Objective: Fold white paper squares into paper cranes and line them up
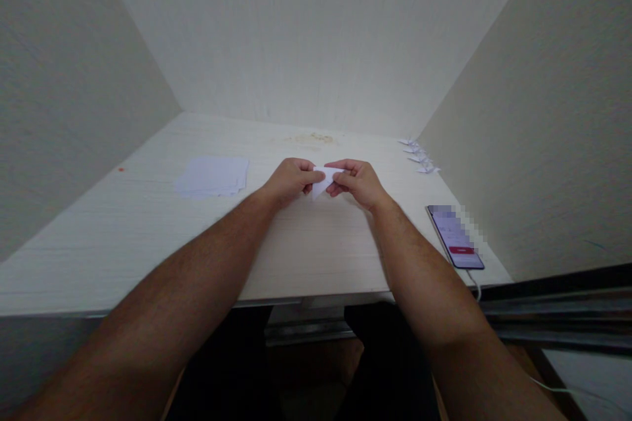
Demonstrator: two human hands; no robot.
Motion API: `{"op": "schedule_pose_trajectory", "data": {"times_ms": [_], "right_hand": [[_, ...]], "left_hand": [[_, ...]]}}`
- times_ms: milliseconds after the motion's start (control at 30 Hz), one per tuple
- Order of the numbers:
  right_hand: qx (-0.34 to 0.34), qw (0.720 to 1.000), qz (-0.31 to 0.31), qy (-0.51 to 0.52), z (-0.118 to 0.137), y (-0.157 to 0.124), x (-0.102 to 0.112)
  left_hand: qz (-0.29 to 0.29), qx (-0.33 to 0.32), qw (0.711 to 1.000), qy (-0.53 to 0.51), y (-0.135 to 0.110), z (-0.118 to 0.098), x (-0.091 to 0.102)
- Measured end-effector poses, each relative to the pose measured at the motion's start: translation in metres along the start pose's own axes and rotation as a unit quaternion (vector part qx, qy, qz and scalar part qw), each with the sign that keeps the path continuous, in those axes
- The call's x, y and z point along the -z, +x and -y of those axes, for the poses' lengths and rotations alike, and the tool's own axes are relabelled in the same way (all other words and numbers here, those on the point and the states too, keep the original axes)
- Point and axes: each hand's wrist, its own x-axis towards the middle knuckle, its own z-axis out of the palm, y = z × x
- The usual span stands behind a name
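Between my two hands is a small folded piece of white paper [320, 188], roughly triangular, its point hanging downward. My left hand [292, 179] pinches its left side, thumb on the near face. On the other side, my right hand [361, 182] grips the upper right part between thumb and fingers. Both hands are over the middle of the white table [316, 243]. A stack of white paper sheets [214, 174] lies to the left of my left hand, its edges slightly uneven.
Several small folded paper pieces [419, 156] are lined up at the back right, against the side wall. A phone [455, 237] with a lit screen and a white cable [475, 284] lies near the right edge. Walls enclose the table at the back and sides.
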Motion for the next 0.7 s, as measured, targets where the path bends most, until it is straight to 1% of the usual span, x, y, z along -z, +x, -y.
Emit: {"op": "schedule_pose_trajectory", "data": {"times_ms": [500, 700], "right_hand": [[-0.007, 1.000, -0.007, 0.001, 0.0019, -0.0004, -0.0004], [-0.010, 0.999, -0.030, -0.041, 0.0016, -0.0004, -0.0039]], "left_hand": [[0.002, -0.007, 1.000, 0.012, -0.0011, -0.0023, -0.0002], [-0.006, -0.012, 0.999, 0.052, -0.0066, -0.0085, -0.0010]]}}
